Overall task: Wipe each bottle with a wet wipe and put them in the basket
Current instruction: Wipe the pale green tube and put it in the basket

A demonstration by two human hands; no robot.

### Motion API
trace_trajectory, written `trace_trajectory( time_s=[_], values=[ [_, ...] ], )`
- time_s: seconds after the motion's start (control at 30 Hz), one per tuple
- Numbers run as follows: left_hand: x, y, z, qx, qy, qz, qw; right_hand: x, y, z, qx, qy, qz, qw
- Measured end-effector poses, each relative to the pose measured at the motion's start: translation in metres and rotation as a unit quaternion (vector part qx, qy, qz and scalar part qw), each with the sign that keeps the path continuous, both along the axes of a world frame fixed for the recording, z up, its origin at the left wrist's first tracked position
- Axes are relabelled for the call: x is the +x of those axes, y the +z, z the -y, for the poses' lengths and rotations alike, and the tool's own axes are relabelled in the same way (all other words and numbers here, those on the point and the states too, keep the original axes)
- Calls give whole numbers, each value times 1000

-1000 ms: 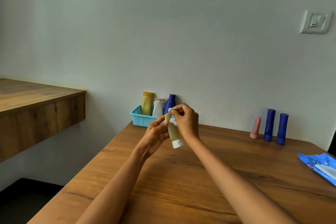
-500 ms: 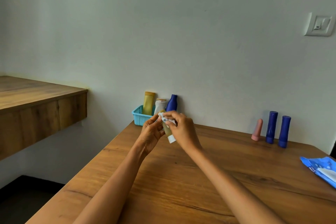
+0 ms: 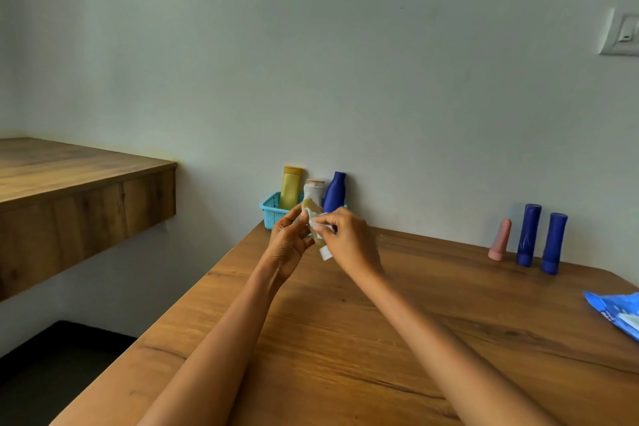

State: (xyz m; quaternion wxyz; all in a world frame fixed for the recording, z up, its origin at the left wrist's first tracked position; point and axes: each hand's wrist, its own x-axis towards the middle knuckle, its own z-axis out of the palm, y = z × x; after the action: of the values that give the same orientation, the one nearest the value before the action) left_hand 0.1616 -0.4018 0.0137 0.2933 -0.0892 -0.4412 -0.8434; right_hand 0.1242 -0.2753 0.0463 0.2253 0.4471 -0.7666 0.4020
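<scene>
Above the table's far left part, my left hand [image 3: 289, 243] holds a small yellowish tube [image 3: 312, 210] with a white cap pointing down. My right hand [image 3: 349, 241] pinches a white wet wipe [image 3: 320, 222] against the tube's middle. Behind the hands a turquoise basket [image 3: 271, 213] stands at the wall with a yellow bottle [image 3: 291, 186], a white bottle [image 3: 314, 189] and a dark blue bottle [image 3: 334, 190] upright in it. At the far right stand a pink bottle [image 3: 500, 239] and two dark blue bottles [image 3: 528, 234] [image 3: 554, 243].
A blue wet-wipe pack [image 3: 619, 313] lies at the table's right edge. A wooden shelf [image 3: 79, 190] juts from the wall on the left, with a gap between it and the wooden table [image 3: 397, 328]. A wall switch [image 3: 622, 32] is at upper right.
My right hand has slid the wipe down from the tube's top towards its middle. Both hands and the tube have drifted slightly lower and nearer the basket.
</scene>
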Motion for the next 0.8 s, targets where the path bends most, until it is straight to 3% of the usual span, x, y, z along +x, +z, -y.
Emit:
trace_trajectory(
  time_s=[0.13,0.3,0.5,0.8],
  values=[
    [-3,1,-6,-8,-14,9,1000,-7,3,-2,-9,-79,-29,996],
    [-6,4,-12,-21,-34,15,999,-23,30,5,-24,-112,62,991],
    [0,3,0,23,28,5,999,3,-5,-4,-37,-69,-37,996],
    [-2,8,-13,1,6,13,1000,-18,11,-4,-41,-108,91,989]
  ],
)
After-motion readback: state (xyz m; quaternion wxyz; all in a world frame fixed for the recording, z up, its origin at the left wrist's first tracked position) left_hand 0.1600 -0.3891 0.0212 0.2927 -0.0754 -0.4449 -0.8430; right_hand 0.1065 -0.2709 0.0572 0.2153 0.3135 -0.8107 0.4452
